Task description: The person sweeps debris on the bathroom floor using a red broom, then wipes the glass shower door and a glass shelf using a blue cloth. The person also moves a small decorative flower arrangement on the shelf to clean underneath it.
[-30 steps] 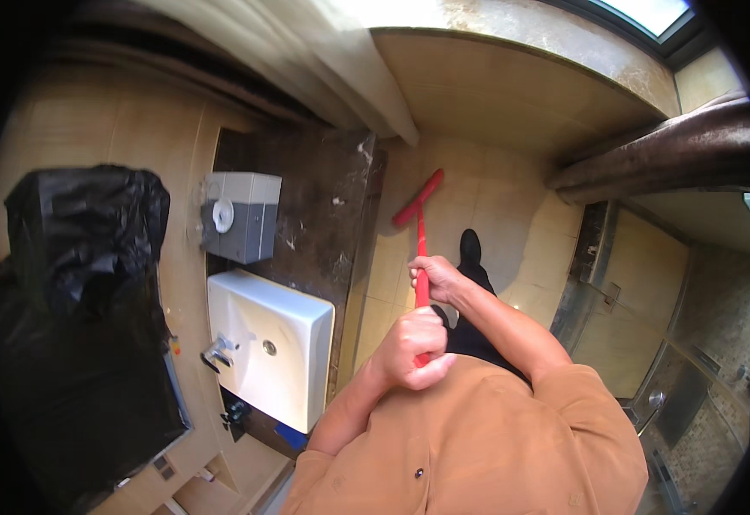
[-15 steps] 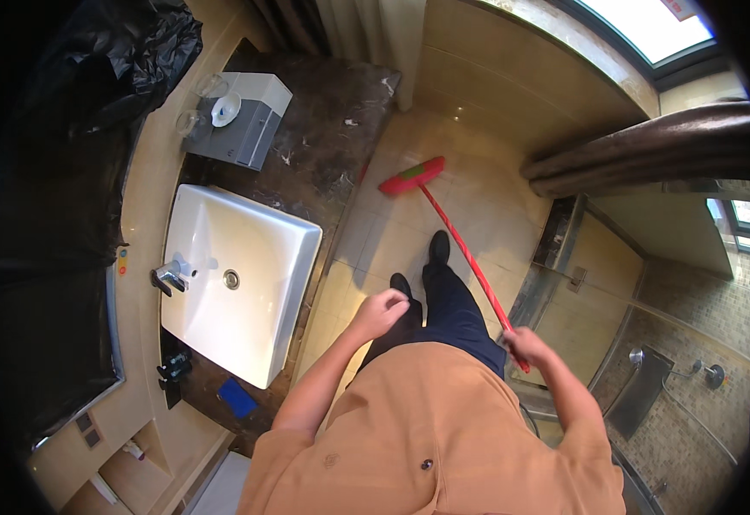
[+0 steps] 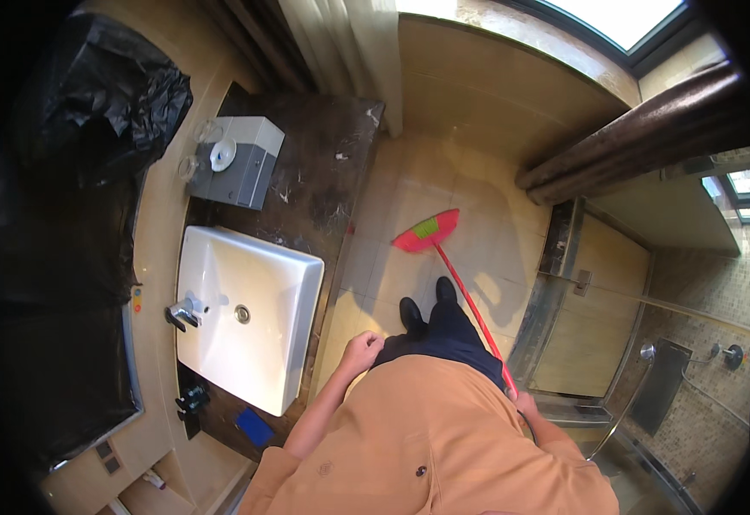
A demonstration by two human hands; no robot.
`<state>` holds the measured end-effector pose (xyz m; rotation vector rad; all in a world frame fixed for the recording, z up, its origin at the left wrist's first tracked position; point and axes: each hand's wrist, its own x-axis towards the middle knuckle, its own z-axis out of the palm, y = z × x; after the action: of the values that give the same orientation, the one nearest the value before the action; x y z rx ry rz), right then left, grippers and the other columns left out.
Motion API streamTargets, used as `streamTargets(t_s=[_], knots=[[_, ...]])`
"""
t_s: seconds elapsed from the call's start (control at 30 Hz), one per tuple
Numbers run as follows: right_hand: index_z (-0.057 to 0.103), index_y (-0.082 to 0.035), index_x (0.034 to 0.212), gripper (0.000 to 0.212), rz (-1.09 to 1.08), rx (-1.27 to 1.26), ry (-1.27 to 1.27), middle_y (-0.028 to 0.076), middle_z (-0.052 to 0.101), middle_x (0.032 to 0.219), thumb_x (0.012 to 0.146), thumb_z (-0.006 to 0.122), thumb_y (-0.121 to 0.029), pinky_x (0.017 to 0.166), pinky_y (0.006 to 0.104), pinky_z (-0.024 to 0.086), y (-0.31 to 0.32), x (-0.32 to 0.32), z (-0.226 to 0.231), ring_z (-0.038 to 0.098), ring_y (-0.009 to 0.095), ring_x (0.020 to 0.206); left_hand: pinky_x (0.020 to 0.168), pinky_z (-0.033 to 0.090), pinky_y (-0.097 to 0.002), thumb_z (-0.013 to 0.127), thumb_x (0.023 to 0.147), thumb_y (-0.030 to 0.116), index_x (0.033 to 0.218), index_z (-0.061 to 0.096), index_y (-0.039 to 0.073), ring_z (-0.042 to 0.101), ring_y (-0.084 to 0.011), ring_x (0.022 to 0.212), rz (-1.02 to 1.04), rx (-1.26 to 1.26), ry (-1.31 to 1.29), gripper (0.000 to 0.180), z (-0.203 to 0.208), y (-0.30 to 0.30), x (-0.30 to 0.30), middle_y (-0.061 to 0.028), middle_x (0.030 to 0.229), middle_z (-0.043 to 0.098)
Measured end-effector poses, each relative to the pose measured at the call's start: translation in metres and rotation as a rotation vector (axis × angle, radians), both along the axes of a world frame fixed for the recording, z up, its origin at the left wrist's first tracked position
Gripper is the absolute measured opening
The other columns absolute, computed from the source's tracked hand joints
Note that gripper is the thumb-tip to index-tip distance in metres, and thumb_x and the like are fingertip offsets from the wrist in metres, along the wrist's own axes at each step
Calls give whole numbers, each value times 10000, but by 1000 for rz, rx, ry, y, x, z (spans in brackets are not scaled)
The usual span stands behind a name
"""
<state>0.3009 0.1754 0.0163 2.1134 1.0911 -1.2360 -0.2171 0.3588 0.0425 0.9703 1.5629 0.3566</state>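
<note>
My right hand (image 3: 525,405) is wrapped round the upper end of the red handle of a broom (image 3: 469,302), low at my right side. The handle slopes forward and left to a pink-red head with a yellow-green patch, lying on the tiled floor (image 3: 392,184) ahead of my black shoes. My left hand (image 3: 363,352) hangs by my left hip, fingers curled in, with nothing seen in it. To its left is a white rectangular sink (image 3: 259,365) with a chrome tap (image 3: 182,314).
A dark marble counter (image 3: 319,163) runs along the left, bearing a grey-and-white box (image 3: 250,159) and a blue cloth-like item (image 3: 255,427). Black plastic sheeting (image 3: 57,257) covers the wall there. Right are a raised marble ledge (image 3: 525,339), a brown curtain (image 3: 632,120) and a shower area (image 3: 692,326).
The broom head has come back nearer my feet, and my right hand has drawn down and back with the handle. My left hand has lowered toward my hip. The whole view has shifted slightly.
</note>
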Motion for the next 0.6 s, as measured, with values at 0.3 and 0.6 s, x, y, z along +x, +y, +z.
streamTargets(t_s=[0.3,0.6], knots=[[683,98,1065,620,23,15,57,330,699,893,1036,458,-480,552,507,599,214,6,2,725,439,720,751,535,-339,655,942,291,1014,713,-28,673,-172,794,-12,67,76,332,12,99,22,-114,879,737],[684,92,1065,650,119,56,201,272,690,808,1016,477,-523,550,510,568,458,0,-53,696,398,621,761,541,-320,654,943,261,977,723,0,687,-146,812,127,-119,70,272,18,178,82,-79,865,743]])
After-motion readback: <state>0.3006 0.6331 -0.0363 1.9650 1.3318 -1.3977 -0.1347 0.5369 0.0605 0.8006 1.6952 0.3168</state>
